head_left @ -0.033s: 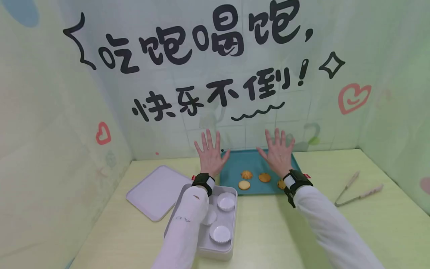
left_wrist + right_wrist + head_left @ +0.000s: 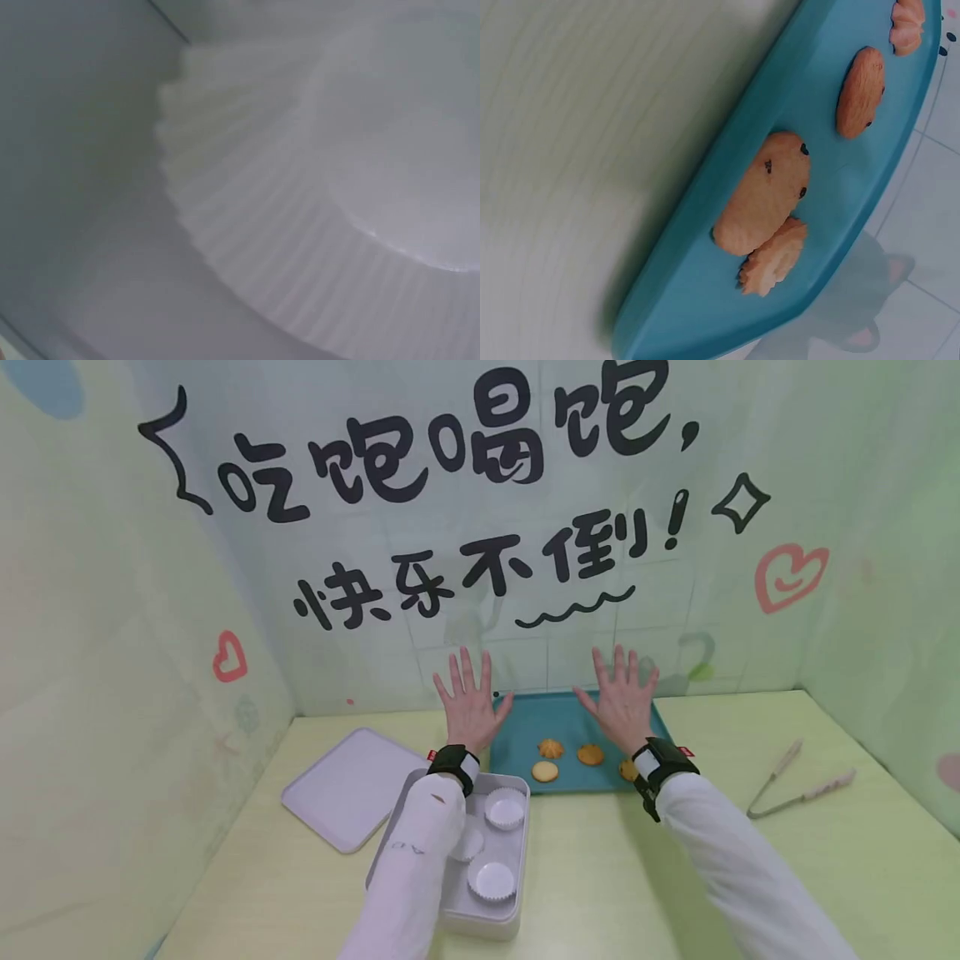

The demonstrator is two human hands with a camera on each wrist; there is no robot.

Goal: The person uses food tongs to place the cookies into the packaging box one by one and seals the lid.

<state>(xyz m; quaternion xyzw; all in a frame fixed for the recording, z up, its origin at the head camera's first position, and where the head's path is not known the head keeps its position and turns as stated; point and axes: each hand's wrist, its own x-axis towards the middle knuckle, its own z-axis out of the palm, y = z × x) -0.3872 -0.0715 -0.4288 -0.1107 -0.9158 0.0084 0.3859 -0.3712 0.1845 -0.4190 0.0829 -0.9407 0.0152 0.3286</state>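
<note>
Cookies [image 2: 590,755] lie on the blue tray [image 2: 525,727], mostly nearer the right hand [image 2: 621,706], toward its wrist, than the left hand [image 2: 471,714] (both empty, fingers spread).

At lower centre of the head view, a lane was left across the worktop [image 2: 592,877], bounded by the box [image 2: 480,928] and the right sleeve [image 2: 735,860]. Behind the blue tray [image 2: 540,718], mid-frame, passage was blocked by the wall [image 2: 547,647].

Teal tray [image 2: 551,717], golden-brown cookies [image 2: 590,755]
</note>
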